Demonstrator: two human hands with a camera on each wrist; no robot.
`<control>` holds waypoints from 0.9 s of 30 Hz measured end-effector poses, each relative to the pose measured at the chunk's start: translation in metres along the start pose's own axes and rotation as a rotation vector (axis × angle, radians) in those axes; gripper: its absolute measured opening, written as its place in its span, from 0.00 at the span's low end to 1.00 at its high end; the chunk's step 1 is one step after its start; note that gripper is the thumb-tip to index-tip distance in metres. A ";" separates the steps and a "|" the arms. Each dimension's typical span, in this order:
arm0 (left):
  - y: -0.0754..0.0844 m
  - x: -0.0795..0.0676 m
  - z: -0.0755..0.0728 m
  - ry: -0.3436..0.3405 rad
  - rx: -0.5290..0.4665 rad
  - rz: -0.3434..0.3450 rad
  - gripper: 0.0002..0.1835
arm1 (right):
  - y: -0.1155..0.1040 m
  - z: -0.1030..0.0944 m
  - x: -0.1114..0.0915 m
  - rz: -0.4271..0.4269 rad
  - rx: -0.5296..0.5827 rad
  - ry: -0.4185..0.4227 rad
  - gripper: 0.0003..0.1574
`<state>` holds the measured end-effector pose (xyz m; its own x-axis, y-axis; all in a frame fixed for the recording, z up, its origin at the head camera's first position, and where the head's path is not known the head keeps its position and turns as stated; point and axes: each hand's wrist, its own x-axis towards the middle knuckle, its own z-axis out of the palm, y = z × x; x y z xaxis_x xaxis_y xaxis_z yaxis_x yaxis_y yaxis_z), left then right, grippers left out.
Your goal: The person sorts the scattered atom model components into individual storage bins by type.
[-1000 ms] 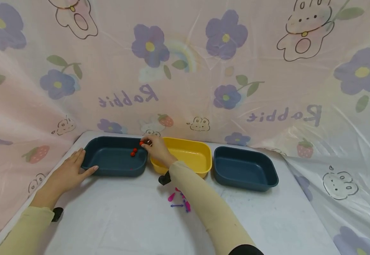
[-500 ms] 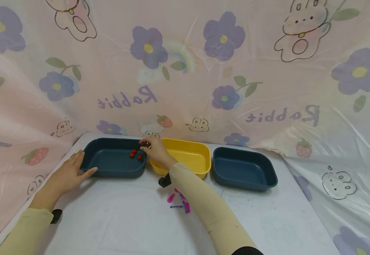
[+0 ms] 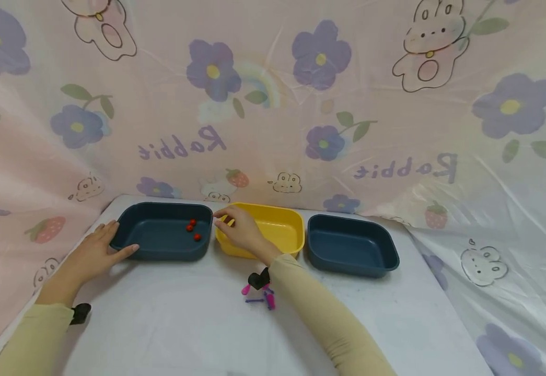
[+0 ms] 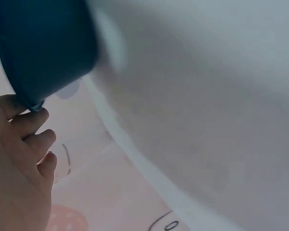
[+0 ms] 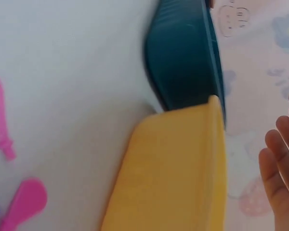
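Observation:
My left hand (image 3: 93,251) rests at the left end of a dark blue tray (image 3: 152,249), thumb spread along its front side. The left wrist view shows its fingertips right at the rim of that tray (image 4: 48,43). Three small red balls (image 3: 197,237) lie inside the tray, near its right end. Over the left side of a yellow tray (image 3: 277,232), my right hand (image 3: 242,230) hovers with loosely bent fingers and nothing visible between them. Seen from the right wrist, this hand (image 5: 284,168) is partly cut off at the frame edge, beside the yellow tray (image 5: 168,168).
A second dark blue tray (image 3: 352,250) stands to the right of the yellow one. Small pink pieces (image 3: 270,301) and thin purple bars (image 3: 255,301) lie on the white table in front, partly behind the right wrist's black camera (image 3: 258,279). A printed curtain (image 3: 273,130) hangs behind.
A red ball left the right hand's fingers and now lies in the left tray with two others. The right hand then moved right, over the yellow tray. The left hand stayed put.

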<state>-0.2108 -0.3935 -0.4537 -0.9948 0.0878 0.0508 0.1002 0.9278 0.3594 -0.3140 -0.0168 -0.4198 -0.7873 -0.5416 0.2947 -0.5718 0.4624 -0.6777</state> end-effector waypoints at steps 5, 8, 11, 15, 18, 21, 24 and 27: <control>0.016 -0.002 -0.010 0.057 0.025 0.029 0.56 | 0.004 -0.023 -0.020 -0.004 0.031 0.058 0.16; 0.038 -0.001 -0.010 0.106 0.035 0.054 0.54 | 0.007 -0.037 -0.037 -0.002 0.049 0.096 0.16; 0.067 0.002 -0.006 0.151 0.039 0.096 0.51 | 0.009 -0.050 -0.056 0.015 0.064 0.144 0.16; 0.105 0.012 0.007 0.177 0.043 0.144 0.48 | 0.016 -0.063 -0.081 0.031 0.075 0.199 0.15; 0.131 0.023 0.019 0.159 0.050 0.159 0.49 | 0.021 -0.070 -0.099 0.050 0.066 0.216 0.14; 0.153 0.035 0.033 0.133 0.047 0.178 0.49 | 0.027 -0.075 -0.119 0.070 0.045 0.207 0.14; 0.169 0.043 0.047 0.121 0.034 0.192 0.50 | 0.033 -0.077 -0.137 0.093 0.022 0.161 0.13; 0.182 0.051 0.060 0.118 0.032 0.208 0.50 | 0.039 -0.080 -0.154 0.112 -0.011 0.109 0.13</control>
<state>-0.2438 -0.1985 -0.4417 -0.9439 0.2366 0.2302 0.3002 0.9053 0.3006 -0.2339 0.1406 -0.4380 -0.8662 -0.4073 0.2896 -0.4812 0.5232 -0.7033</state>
